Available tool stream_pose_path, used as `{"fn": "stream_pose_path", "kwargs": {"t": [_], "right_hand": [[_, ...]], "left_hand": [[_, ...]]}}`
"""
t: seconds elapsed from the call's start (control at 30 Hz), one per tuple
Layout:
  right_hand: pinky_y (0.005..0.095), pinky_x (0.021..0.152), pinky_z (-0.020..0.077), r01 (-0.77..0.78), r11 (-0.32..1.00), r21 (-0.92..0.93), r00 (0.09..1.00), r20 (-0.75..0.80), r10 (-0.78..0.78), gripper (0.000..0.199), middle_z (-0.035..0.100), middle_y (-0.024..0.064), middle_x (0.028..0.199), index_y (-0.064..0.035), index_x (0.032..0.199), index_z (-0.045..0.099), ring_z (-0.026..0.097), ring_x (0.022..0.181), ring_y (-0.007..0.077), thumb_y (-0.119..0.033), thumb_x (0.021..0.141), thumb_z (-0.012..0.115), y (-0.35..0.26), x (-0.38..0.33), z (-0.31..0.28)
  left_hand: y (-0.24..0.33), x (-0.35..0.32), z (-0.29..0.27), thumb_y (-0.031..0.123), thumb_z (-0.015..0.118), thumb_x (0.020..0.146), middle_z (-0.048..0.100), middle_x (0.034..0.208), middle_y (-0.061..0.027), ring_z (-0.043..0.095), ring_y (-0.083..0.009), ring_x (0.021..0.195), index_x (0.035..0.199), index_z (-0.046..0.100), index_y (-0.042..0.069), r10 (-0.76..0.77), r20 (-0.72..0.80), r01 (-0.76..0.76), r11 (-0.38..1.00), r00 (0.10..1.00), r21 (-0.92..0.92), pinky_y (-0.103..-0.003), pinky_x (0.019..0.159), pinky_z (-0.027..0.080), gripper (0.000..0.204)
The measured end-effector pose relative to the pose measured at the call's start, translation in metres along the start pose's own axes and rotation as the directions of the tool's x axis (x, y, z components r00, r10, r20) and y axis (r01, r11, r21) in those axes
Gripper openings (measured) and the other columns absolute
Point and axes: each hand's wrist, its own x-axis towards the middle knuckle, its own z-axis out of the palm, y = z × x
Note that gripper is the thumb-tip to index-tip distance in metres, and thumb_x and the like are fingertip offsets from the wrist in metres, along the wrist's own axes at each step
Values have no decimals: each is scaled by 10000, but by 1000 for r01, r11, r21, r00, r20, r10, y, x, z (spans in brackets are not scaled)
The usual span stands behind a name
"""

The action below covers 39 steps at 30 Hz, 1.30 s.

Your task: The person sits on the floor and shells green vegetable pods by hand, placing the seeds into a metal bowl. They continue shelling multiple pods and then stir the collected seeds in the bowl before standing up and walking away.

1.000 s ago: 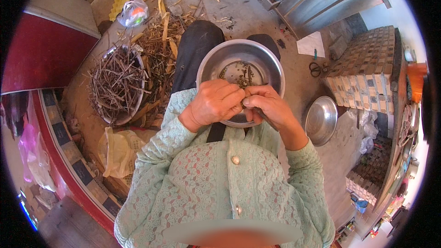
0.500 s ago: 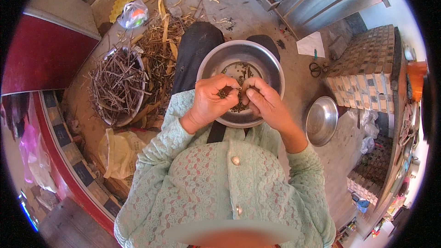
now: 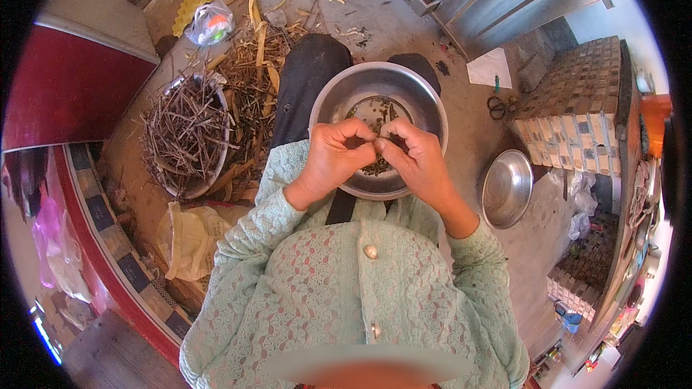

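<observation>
Small dark bits (image 3: 376, 167) are scattered in the metal bowl (image 3: 434, 112), which is set over the dark-trousered legs (image 3: 311, 75). Above it, the left hand (image 3: 333, 150) and right hand (image 3: 416, 158) are held close together. Each grip is narrow, pinched at the tips; whether anything is held there cannot be told. Faint print, too small to be read, is seen on the pale yellow bag (image 3: 186, 241) at the left.

The basin (image 3: 427, 104) is glossy metal, the sticks (image 3: 186, 126) rough, matt wood
</observation>
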Motion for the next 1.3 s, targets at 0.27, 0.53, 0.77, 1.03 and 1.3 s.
{"fn": "stream_pose_path", "kwargs": {"t": [0.27,0.53,0.77,1.03,1.3], "right_hand": [[295,555,440,-6,1000,27,999,52,5,118,566,119,678,-7,837,508,547,593,167,-103,842,576,2,-5,-1],[283,563,443,10,988,151,981,188,-39,134,561,95,659,1,840,503,548,593,139,-109,846,579,12,-3,-9],[271,569,437,44,990,132,984,166,-66,154,565,58,665,2,823,510,513,612,92,-125,850,594,15,3,-14],[285,561,432,40,999,24,978,206,-44,134,543,74,654,-4,832,510,505,591,118,-110,837,592,7,4,-13],[279,567,431,35,994,108,992,120,-47,135,533,82,650,-10,824,501,493,590,122,-121,855,571,8,-4,-4]], "left_hand": [[-2,1,-4,-41,560,739,619,680,-69,605,-112,598,768,610,-40,-237,138,268,918,962,-291,-222,533,492,58],[0,6,-7,-6,572,737,627,711,-81,613,-146,580,780,615,-49,-414,327,526,707,850,-473,-243,533,514,74],[8,9,-10,8,592,745,631,715,-67,617,-136,585,807,621,-33,-367,275,423,887,889,-185,-247,546,522,80],[0,4,-6,-6,573,728,576,628,-21,528,-57,518,707,592,-7,-267,213,315,920,940,-233,-189,470,421,29],[2,7,-9,12,578,737,599,629,-50,575,-105,511,750,600,-3,-365,280,442,847,888,-295,-220,498,470,30]]}}
